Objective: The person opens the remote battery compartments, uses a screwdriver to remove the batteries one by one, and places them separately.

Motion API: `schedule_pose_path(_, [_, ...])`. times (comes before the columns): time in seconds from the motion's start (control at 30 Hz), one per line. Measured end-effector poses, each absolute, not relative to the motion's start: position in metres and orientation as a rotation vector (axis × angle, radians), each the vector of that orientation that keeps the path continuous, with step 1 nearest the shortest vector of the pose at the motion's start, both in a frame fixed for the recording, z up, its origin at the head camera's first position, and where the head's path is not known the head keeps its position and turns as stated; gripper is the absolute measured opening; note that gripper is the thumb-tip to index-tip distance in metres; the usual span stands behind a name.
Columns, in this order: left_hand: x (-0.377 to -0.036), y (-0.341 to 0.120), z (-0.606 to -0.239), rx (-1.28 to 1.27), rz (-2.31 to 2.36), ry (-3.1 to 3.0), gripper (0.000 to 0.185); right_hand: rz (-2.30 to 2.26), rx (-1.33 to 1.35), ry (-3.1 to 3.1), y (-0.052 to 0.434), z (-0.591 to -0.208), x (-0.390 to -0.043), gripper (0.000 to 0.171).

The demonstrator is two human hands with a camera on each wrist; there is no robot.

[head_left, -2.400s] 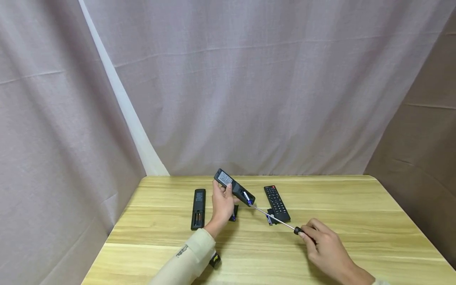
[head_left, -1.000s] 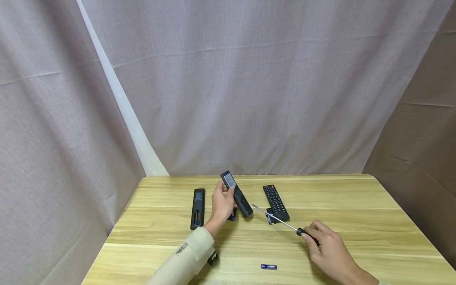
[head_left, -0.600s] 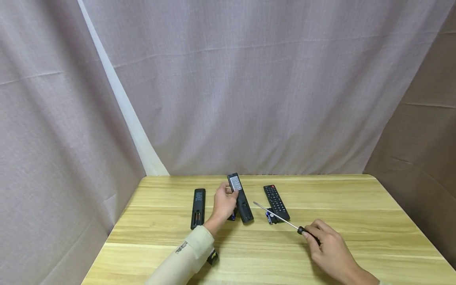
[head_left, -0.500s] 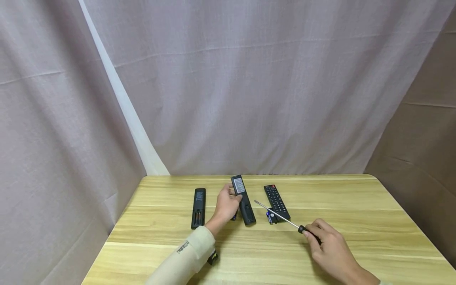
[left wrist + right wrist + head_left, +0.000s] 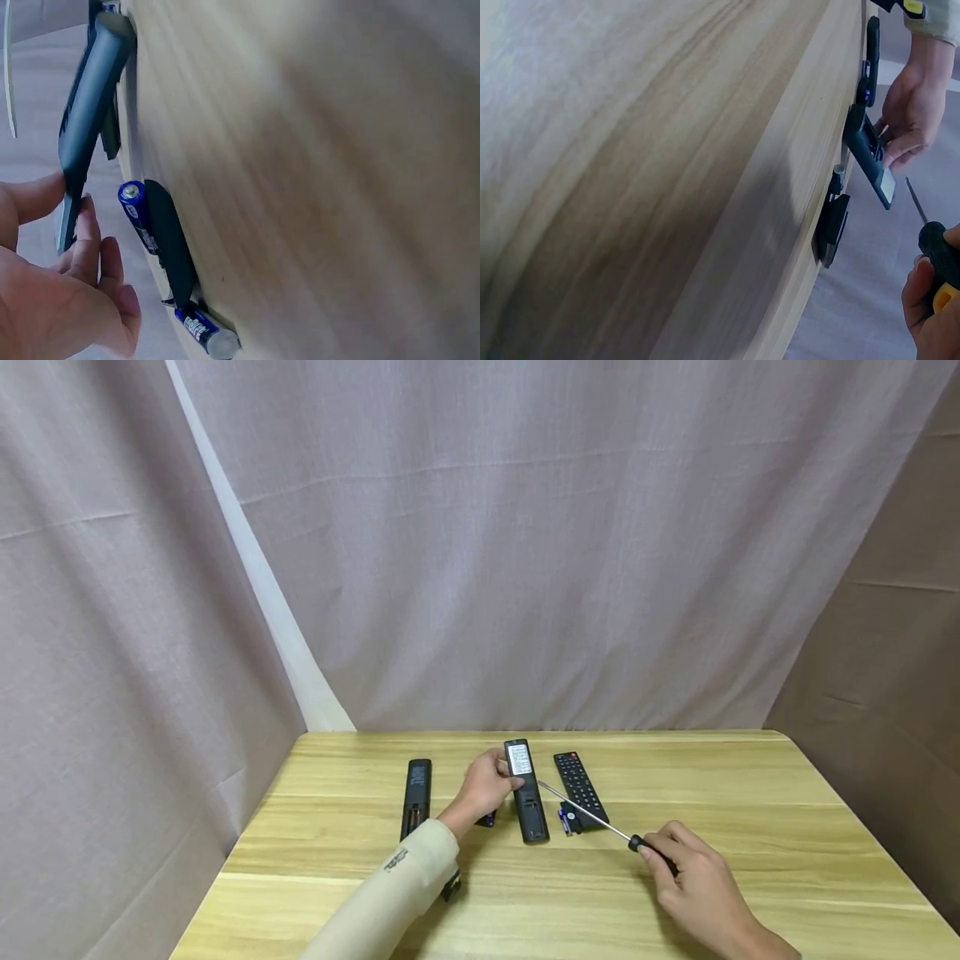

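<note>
Remote control point(image 5: 529, 795), its back showing, is pinched by the left hand point(image 5: 483, 789), ahead of the right hand point(image 5: 693, 881), which grips a screwdriver point(image 5: 637, 843). Better to hold the remote steadily, pointing the screwdriver away from the left hand.

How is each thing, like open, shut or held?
Left remote: face down, slot open, battery inside
Middle remote: in left grip, slot open, no battery showing
Right remote: buttons up, slot hidden
Screwdriver: in right grip
Blue batteries: loose, outside the remotes
</note>
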State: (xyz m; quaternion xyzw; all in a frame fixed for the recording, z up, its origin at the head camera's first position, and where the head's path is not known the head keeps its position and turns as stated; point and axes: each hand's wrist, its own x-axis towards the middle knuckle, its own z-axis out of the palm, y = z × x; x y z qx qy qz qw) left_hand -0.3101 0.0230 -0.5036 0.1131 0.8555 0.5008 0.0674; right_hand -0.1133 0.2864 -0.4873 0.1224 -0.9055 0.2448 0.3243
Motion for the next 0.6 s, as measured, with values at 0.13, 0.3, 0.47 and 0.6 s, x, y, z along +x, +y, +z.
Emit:
schedule_pose_path(0.13, [-0.317, 0.024, -0.504, 0.317, 1.37, 2.65, 0.051, 0.644, 0.325, -2.378, 0.288, -0.487, -0.114, 0.017])
schedule_pose_path(0.3, [-0.323, 0.02, -0.505, 0.27, 1.224, 2.686, 0.036, 0.651, 0.335, -2.377, 0.288, -0.488, -0.113, 0.014])
schedule_pose_path(0.47, [-0.325, 0.014, -0.505, 0.214, 1.179, 2.699, 0.037, 0.651, 0.32, -2.379, 0.286, -0.487, -0.111, 0.017])
schedule_pose_path(0.6, [-0.323, 0.012, -0.503, 0.192, 1.186, 2.719, 0.037, 0.644, 0.304, -2.38, 0.286, -0.487, -0.11, 0.018])
